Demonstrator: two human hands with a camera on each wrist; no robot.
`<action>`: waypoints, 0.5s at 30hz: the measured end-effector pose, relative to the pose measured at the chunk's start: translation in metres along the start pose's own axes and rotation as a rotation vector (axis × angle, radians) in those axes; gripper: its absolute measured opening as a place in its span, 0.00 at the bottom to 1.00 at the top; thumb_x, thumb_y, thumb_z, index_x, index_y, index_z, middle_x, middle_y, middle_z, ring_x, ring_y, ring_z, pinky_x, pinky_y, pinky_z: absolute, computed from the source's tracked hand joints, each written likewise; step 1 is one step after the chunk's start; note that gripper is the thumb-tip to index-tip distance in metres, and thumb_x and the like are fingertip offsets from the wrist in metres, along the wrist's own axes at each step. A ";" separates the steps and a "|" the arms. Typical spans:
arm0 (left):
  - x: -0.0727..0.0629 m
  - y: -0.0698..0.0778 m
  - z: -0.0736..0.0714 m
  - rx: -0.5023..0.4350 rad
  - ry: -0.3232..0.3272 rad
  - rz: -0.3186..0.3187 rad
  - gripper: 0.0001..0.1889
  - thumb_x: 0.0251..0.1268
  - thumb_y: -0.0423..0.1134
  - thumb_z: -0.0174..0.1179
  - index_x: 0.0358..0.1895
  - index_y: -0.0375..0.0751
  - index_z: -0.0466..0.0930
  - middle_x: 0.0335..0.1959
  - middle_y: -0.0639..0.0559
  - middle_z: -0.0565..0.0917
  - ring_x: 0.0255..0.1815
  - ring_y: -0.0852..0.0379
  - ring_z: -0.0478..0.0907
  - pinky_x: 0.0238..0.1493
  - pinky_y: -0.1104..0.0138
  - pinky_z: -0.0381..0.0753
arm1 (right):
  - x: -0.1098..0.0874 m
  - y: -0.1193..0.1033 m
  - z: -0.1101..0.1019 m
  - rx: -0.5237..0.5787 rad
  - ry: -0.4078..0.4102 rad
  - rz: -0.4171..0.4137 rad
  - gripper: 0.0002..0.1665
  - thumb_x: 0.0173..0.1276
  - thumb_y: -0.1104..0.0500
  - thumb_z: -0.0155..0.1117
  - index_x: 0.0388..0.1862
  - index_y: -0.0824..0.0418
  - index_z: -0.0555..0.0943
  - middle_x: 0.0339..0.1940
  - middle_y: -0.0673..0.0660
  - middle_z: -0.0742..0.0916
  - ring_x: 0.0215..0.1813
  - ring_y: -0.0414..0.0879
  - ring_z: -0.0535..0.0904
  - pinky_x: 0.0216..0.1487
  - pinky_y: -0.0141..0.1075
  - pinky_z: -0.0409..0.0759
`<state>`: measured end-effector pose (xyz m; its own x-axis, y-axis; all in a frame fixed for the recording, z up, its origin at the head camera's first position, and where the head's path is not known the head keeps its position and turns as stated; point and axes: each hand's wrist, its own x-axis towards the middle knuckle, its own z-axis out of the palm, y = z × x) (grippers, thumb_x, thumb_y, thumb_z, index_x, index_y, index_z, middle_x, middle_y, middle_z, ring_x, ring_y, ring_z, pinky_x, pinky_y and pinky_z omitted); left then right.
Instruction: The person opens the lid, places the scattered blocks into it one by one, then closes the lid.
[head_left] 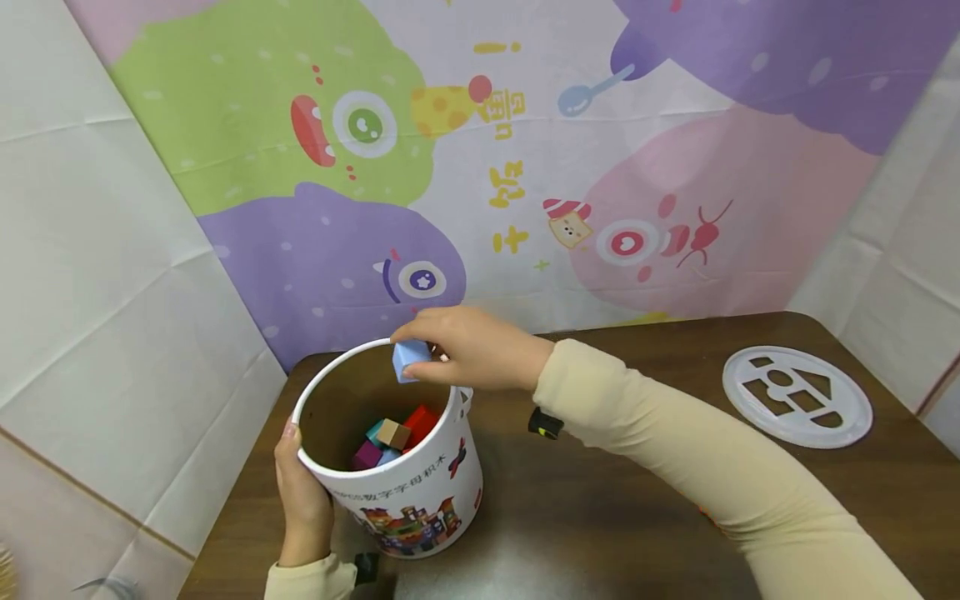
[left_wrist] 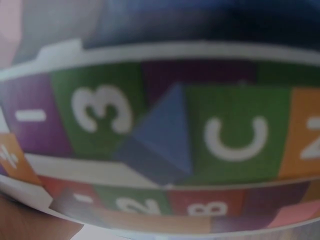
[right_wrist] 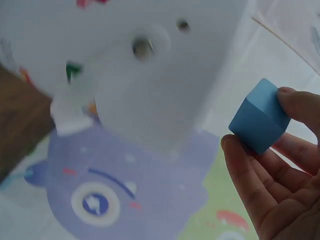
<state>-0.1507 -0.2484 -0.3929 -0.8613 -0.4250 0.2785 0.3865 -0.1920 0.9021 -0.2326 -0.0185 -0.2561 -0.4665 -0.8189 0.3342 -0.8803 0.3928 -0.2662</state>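
A white bucket (head_left: 408, 492) with printed pictures and lettering stands on the table, its mouth up. Several coloured blocks lie inside, among them a tan block (head_left: 393, 434), a red block (head_left: 422, 421) and a purple block (head_left: 367, 456). My left hand (head_left: 306, 492) holds the bucket at its left side, by the rim; most of its fingers are hidden. In the left wrist view the bucket's printed wall (left_wrist: 155, 125) fills the picture. Above the right part of the opening, my right hand (head_left: 476, 348) pinches a light blue block (right_wrist: 261, 116) between thumb and fingers.
A round white lid (head_left: 795, 398) with shaped cutouts lies at the right of the brown table (head_left: 600, 500). A cartoon-printed cloth (head_left: 510, 167) hangs behind the table, with pale tiled walls on both sides.
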 end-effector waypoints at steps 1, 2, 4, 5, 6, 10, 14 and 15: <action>0.000 0.000 0.000 0.003 -0.001 0.000 0.26 0.76 0.49 0.32 0.64 0.39 0.72 0.53 0.52 0.81 0.56 0.55 0.77 0.57 0.64 0.77 | 0.004 -0.002 0.005 0.011 -0.022 -0.001 0.22 0.70 0.52 0.63 0.59 0.59 0.80 0.47 0.51 0.85 0.40 0.41 0.79 0.45 0.28 0.77; 0.000 -0.001 0.000 0.008 -0.002 -0.001 0.27 0.76 0.49 0.32 0.64 0.39 0.72 0.54 0.52 0.81 0.56 0.55 0.77 0.57 0.64 0.77 | 0.007 -0.004 0.010 0.023 -0.048 0.005 0.22 0.70 0.51 0.63 0.59 0.58 0.80 0.47 0.51 0.85 0.42 0.41 0.79 0.46 0.28 0.77; -0.001 -0.001 0.000 0.017 -0.004 -0.002 0.27 0.76 0.50 0.32 0.64 0.39 0.72 0.54 0.52 0.81 0.56 0.55 0.77 0.57 0.64 0.77 | 0.013 -0.007 0.021 0.034 -0.104 0.013 0.21 0.70 0.51 0.62 0.59 0.57 0.80 0.49 0.51 0.85 0.45 0.40 0.79 0.49 0.28 0.77; -0.001 -0.001 0.000 0.022 -0.003 -0.003 0.27 0.76 0.50 0.32 0.64 0.39 0.72 0.54 0.51 0.80 0.56 0.55 0.76 0.57 0.64 0.77 | 0.016 -0.008 0.026 0.030 -0.133 0.019 0.21 0.71 0.50 0.61 0.59 0.57 0.80 0.50 0.50 0.86 0.46 0.40 0.79 0.51 0.28 0.77; -0.001 -0.001 -0.001 0.024 -0.002 -0.006 0.27 0.76 0.50 0.32 0.64 0.39 0.72 0.54 0.51 0.80 0.56 0.55 0.76 0.57 0.64 0.77 | 0.019 -0.009 0.031 0.024 -0.159 0.023 0.21 0.71 0.49 0.61 0.59 0.56 0.80 0.51 0.50 0.86 0.47 0.39 0.79 0.52 0.28 0.77; -0.001 0.000 0.000 0.018 0.004 -0.010 0.26 0.76 0.50 0.32 0.63 0.40 0.72 0.54 0.51 0.80 0.56 0.55 0.76 0.57 0.64 0.77 | 0.028 -0.013 0.046 -0.022 -0.244 0.016 0.21 0.70 0.48 0.62 0.57 0.57 0.81 0.51 0.49 0.86 0.50 0.38 0.80 0.56 0.28 0.76; -0.001 0.001 0.000 0.016 0.007 -0.012 0.26 0.76 0.50 0.33 0.63 0.40 0.72 0.54 0.51 0.79 0.56 0.55 0.76 0.56 0.64 0.77 | 0.032 -0.013 0.053 -0.022 -0.285 0.045 0.20 0.70 0.47 0.62 0.55 0.56 0.83 0.45 0.47 0.87 0.45 0.37 0.79 0.52 0.27 0.77; -0.001 0.002 0.000 0.019 0.008 -0.013 0.26 0.76 0.50 0.33 0.63 0.40 0.72 0.54 0.52 0.79 0.56 0.55 0.76 0.56 0.64 0.77 | 0.032 -0.012 0.053 -0.017 -0.290 0.055 0.20 0.70 0.48 0.62 0.54 0.56 0.83 0.44 0.46 0.87 0.44 0.36 0.79 0.51 0.26 0.77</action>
<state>-0.1496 -0.2483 -0.3917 -0.8637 -0.4292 0.2641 0.3688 -0.1811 0.9117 -0.2323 -0.0718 -0.2902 -0.4718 -0.8805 0.0469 -0.8566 0.4451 -0.2611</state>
